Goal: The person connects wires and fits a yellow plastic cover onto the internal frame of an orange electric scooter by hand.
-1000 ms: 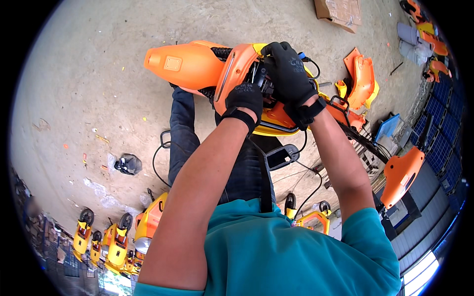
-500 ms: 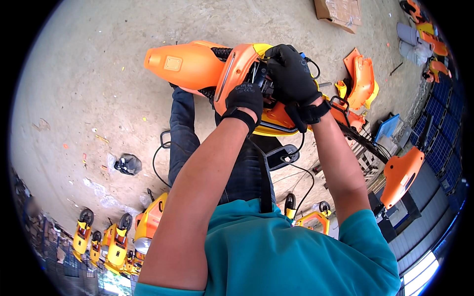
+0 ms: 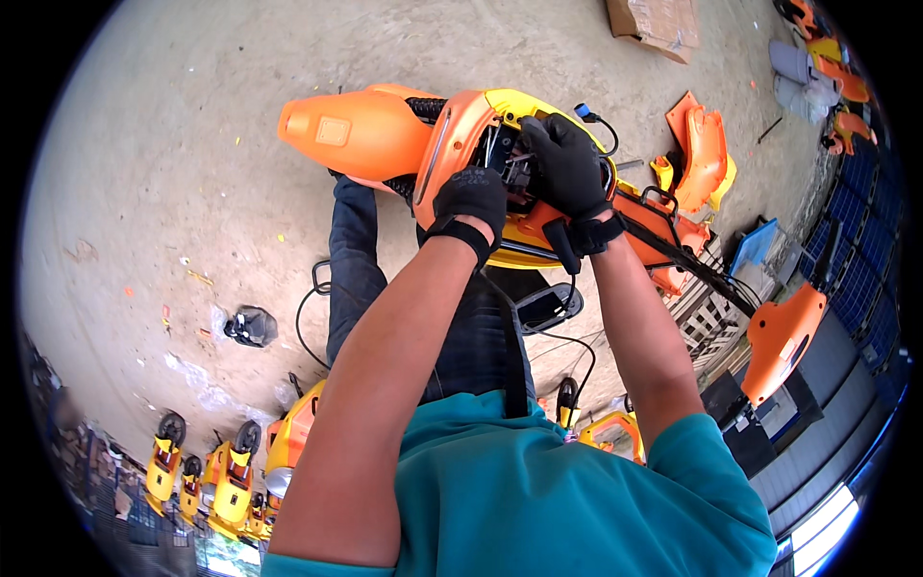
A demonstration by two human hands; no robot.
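Legs (image 3: 354, 231): nearest, in dark jeans, up against the near side of the work. Probably there to keep the body from shifting; can't confirm contact.
Wrist unit (image 3: 562, 240): black, below my right palm, cable trailing toward me. Looks strapped there so the fingers stay free.
Left hand (image 3: 471, 197): black glove, curled over the near edge of the opening, knuckles up. Reads as bracing against the orange rim. Fingertips hidden, so can't tell if I'm gripping anything.
Right hand (image 3: 567, 163): black glove, right side of the opening, fingers bent inward to the left, thumb near the forefinger. Gap narrow; can't tell if something small is pinched. Angle suits reaching in without blocking my left.
Vehicle (image 3: 361, 135): orange and yellow, lying across in front of me, rounded shell to the left, handlebar cover (image 3: 786, 341) off to the right. That lay puts its opening (image 3: 517, 168), with dark parts inside, right between my hands.
Blue-tipped plug (image 3: 583, 111): far side, just beyond my right hand, on a black lead. Seems loose.
Loose panels (image 3: 704, 144): orange, on the floor to the right, apart from the work, likely to leave elbow room.
Cardboard box (image 3: 659, 24): farthest, right of centre, out of reach.
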